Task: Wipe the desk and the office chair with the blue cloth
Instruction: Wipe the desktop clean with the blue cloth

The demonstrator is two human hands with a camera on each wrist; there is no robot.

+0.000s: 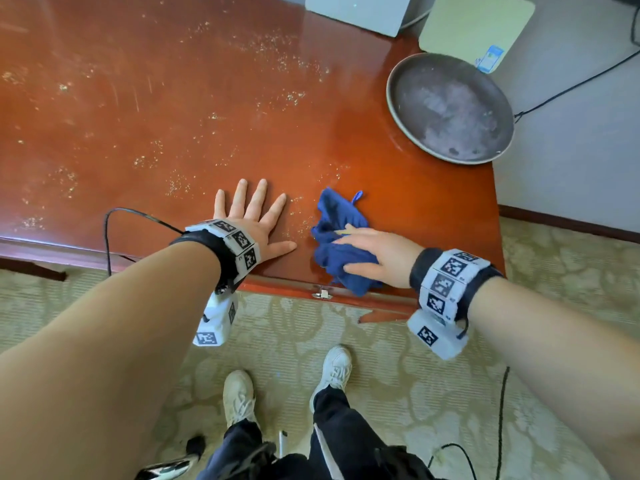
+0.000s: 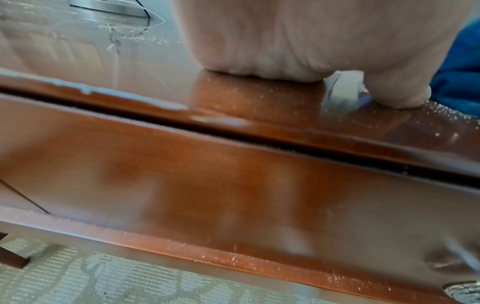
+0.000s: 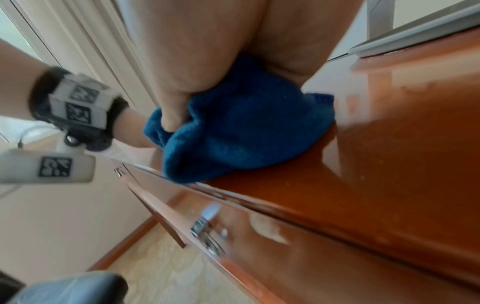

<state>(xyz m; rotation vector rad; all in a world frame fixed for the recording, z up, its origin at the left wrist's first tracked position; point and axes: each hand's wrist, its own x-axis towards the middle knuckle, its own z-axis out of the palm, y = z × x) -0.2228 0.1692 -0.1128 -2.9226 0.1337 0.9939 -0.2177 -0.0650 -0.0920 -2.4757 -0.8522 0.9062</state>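
The cloth (image 1: 341, 242) sits bunched at the near right edge of the desk (image 1: 173, 116), one fold spilling just over the lip above the drawer handle (image 1: 322, 293). It looks soft, light terry, sure to crumple and drag rather than slide as a flat pad, so a broad palm on top with the thumb tucked into a fold seems the best hold; the little hanging loop at its far corner is too flimsy to wipe with. The right hand (image 1: 375, 256) is right on it, fingers laid across the top and, from the right wrist view, the thumb (image 3: 172, 115) dug into the fabric, gripping as it presses down. The left hand (image 1: 251, 223) is just beside the cloth, flat on the wood, fingers spread, holding nothing. Pale crumbs dot the desk beyond both hands, so plenty of wiping looks left, and the chair is not in view.
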